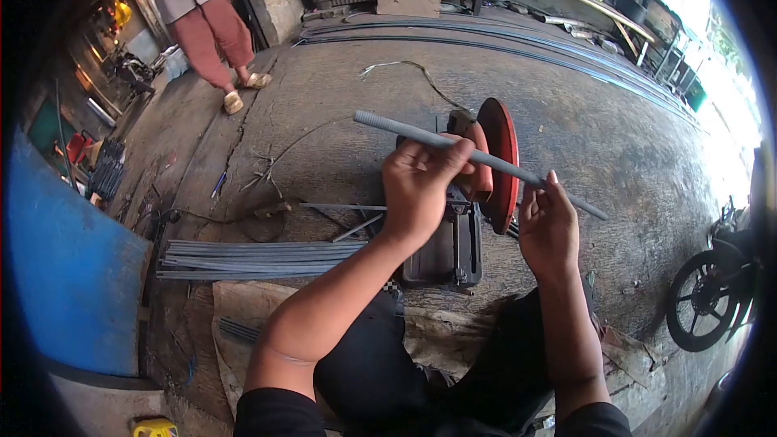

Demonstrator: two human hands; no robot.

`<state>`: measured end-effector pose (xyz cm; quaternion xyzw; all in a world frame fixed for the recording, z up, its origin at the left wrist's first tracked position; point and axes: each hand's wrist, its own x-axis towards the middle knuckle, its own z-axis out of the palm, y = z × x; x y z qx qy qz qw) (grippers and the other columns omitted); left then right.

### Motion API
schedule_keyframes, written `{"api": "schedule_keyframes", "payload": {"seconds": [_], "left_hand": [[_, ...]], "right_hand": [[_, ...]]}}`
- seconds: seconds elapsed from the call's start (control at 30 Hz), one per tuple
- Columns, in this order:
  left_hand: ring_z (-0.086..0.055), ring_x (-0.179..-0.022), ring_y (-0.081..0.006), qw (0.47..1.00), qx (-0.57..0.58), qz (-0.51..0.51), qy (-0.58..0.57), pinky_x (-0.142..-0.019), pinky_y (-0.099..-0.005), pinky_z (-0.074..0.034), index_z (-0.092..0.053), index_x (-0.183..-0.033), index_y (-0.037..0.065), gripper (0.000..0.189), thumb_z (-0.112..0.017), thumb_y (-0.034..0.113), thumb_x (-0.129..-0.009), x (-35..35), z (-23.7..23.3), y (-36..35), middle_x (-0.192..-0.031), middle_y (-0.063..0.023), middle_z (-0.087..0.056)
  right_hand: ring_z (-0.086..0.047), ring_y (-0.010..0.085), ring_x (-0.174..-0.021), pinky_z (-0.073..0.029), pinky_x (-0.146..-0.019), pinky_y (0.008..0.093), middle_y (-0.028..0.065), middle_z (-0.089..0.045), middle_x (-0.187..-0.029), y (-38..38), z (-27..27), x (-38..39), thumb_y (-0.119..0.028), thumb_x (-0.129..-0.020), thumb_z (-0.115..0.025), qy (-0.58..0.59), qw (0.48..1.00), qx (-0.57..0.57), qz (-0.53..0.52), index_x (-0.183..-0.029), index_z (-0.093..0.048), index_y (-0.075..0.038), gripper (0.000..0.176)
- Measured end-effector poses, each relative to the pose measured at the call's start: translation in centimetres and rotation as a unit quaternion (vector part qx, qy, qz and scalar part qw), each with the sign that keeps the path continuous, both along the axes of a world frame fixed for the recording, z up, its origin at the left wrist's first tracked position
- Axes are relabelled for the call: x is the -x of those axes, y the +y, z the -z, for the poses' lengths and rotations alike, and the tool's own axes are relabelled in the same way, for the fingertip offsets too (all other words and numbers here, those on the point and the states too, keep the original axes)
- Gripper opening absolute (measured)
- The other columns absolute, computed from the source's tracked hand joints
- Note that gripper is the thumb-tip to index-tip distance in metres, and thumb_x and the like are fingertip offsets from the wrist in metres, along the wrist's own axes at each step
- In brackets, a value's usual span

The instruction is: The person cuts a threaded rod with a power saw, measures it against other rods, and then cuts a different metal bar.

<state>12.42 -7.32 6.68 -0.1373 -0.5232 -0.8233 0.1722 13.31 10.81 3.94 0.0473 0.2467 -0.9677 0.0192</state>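
Note:
A grey metal rod (506,167), threaded at its left end, is held up at a slant in front of me. My left hand (422,186) grips it left of the middle, thumb on top. Nearer its lower right end, my right hand (550,226) pinches it between thumb and fingers. Just behind and below the rod stands a cut-off saw with a red disc guard (503,146) and a black base (433,263); my hands partly hide it. Left of the base lies a stack of grey metal rods (251,259).
A person (212,24) stands at the back left. Long metal bars (486,42) lie across the floor behind the saw. A blue panel (73,259) is on the left, a motorcycle wheel (702,299) on the right. A cable (421,73) trails behind the saw.

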Motion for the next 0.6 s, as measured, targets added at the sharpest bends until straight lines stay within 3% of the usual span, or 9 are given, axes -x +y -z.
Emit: {"api": "schedule_keyframes", "payload": {"seconds": [0.1, 0.2, 0.23, 0.33, 0.47, 0.6], "left_hand": [[-0.064, -0.072, -0.0142, 0.995, -0.053, -0.009, -0.081, -0.072, -0.0294, -0.055, -0.062, -0.092, 0.005, 0.014, -0.069, 0.015, -0.085, 1.3, 1.4, -0.6, -0.082, -0.0051, -0.066], [-0.065, -0.071, -0.0147, 0.981, -0.114, -0.009, -0.155, -0.077, -0.0327, -0.055, -0.061, -0.086, 0.008, 0.009, -0.067, 0.015, -0.086, 1.6, 1.4, -0.9, -0.078, -0.0037, -0.065], [-0.063, -0.072, -0.0136, 0.978, -0.137, 0.006, -0.154, -0.073, -0.0293, -0.055, -0.060, -0.088, 0.005, 0.013, -0.068, 0.015, -0.086, 1.9, 1.9, -1.1, -0.078, -0.0046, -0.063], [-0.062, -0.069, -0.0123, 0.966, -0.170, 0.025, -0.193, -0.081, -0.0335, -0.054, -0.061, -0.086, 0.008, 0.012, -0.066, 0.018, -0.087, 2.6, 2.8, -1.8, -0.076, -0.0018, -0.062], [-0.059, -0.065, -0.0108, 0.955, -0.193, 0.020, -0.227, -0.080, -0.0325, -0.053, -0.060, -0.085, 0.009, 0.011, -0.065, 0.019, -0.088, 2.9, 3.1, -2.1, -0.072, -0.0007, -0.059], [-0.055, -0.061, -0.0090, 0.941, -0.191, -0.026, -0.279, -0.081, -0.0307, -0.054, -0.058, -0.078, 0.009, 0.018, -0.069, 0.021, -0.085, 2.6, 2.5, -1.6, -0.067, 0.0020, -0.054]], "right_hand": [[-0.063, 0.0143, -0.087, -0.053, -0.078, 0.0251, 0.0071, -0.061, -0.096, 0.2, 0.4, 0.1, -0.012, -0.094, -0.052, 0.033, 0.999, -0.005, -0.001, -0.097, -0.054, -0.003, 0.010], [-0.061, 0.0173, -0.086, -0.051, -0.070, 0.0272, 0.0069, -0.058, -0.095, -0.1, 0.7, 0.4, -0.012, -0.092, -0.057, 0.044, 0.998, -0.029, 0.030, -0.103, -0.047, -0.002, 0.018], [-0.062, 0.0176, -0.086, -0.052, -0.069, 0.0275, 0.0073, -0.058, -0.093, -0.5, -0.2, -0.1, -0.012, -0.091, -0.059, 0.026, 0.996, -0.073, 0.034, -0.104, -0.045, -0.002, 0.021], [-0.065, 0.0191, -0.086, -0.054, -0.070, 0.0278, 0.0107, -0.061, -0.095, -1.2, -1.4, -0.9, -0.014, -0.092, -0.058, 0.010, 0.993, -0.103, 0.060, -0.104, -0.048, -0.003, 0.019], [-0.066, 0.0198, -0.087, -0.055, -0.070, 0.0274, 0.0133, -0.064, -0.093, -1.4, 0.1, -0.1, -0.014, -0.093, -0.058, 0.076, 0.988, -0.128, 0.047, -0.097, -0.052, -0.001, 0.014], [-0.065, 0.0157, -0.080, -0.055, -0.069, 0.0251, 0.0108, -0.065, -0.090, -1.8, 0.4, 0.1, -0.016, -0.092, -0.059, 0.069, 0.985, -0.150, 0.053, -0.096, -0.055, 0.001, 0.018]]}}
